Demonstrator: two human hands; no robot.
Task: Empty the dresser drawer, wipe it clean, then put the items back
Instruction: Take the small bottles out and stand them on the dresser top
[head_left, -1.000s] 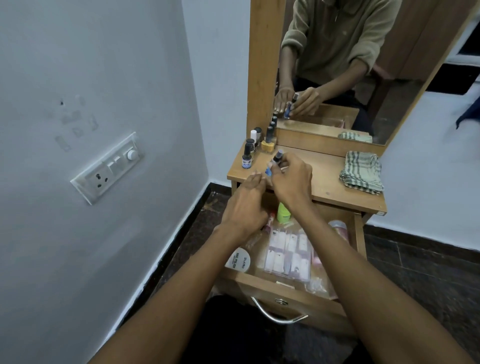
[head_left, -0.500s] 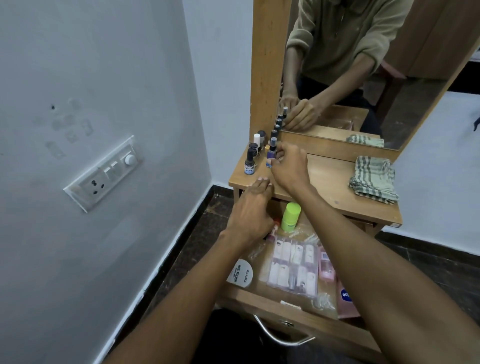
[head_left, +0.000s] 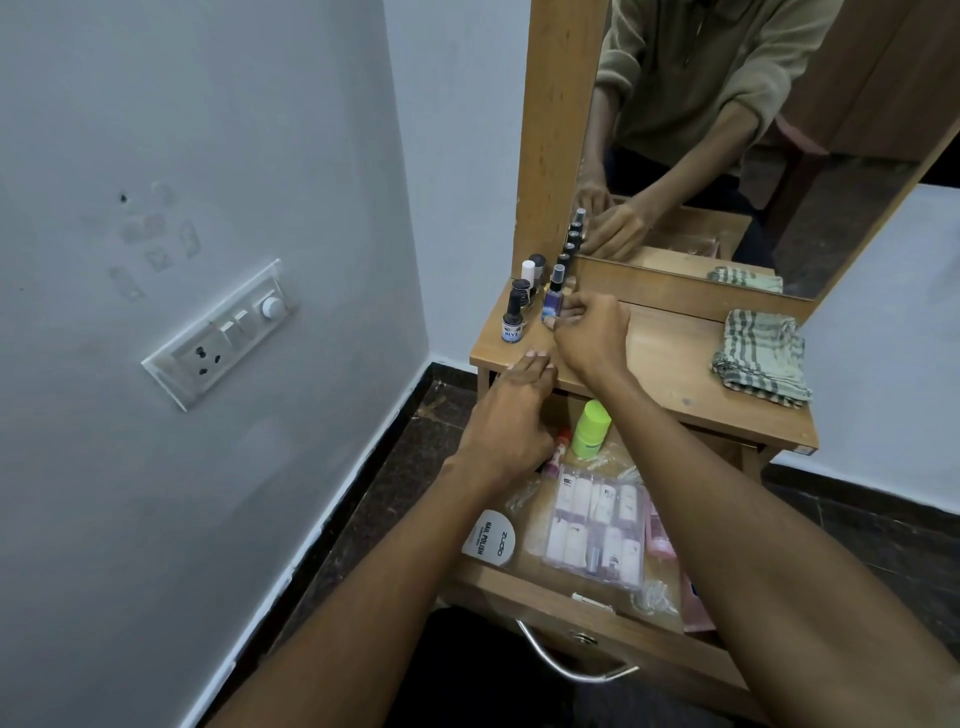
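Note:
The dresser drawer (head_left: 550, 597) stands pulled open below me. Inside lie a green bottle (head_left: 589, 428), a clear pack of small bottles (head_left: 597, 525), a white round nail polish tub (head_left: 488, 540) and pink packets (head_left: 660, 540). My right hand (head_left: 589, 332) rests on the dresser top (head_left: 660, 358), its fingertips pinching the base of a purple nail polish bottle (head_left: 554, 299) that stands upright there. Several dark-capped bottles (head_left: 514, 319) stand just left of it. My left hand (head_left: 511, 415) hovers palm down over the drawer's back left corner, holding nothing.
A folded checked cloth (head_left: 761, 358) lies on the right of the dresser top. A mirror (head_left: 727, 130) rises behind it. A wall with a switch plate (head_left: 218, 332) runs close on the left. The drawer's metal handle (head_left: 571, 670) juts toward me over dark floor.
My right hand carried the purple bottle from above the dresser's front edge to the back left and stood it beside the other bottles. My left hand stayed over the drawer.

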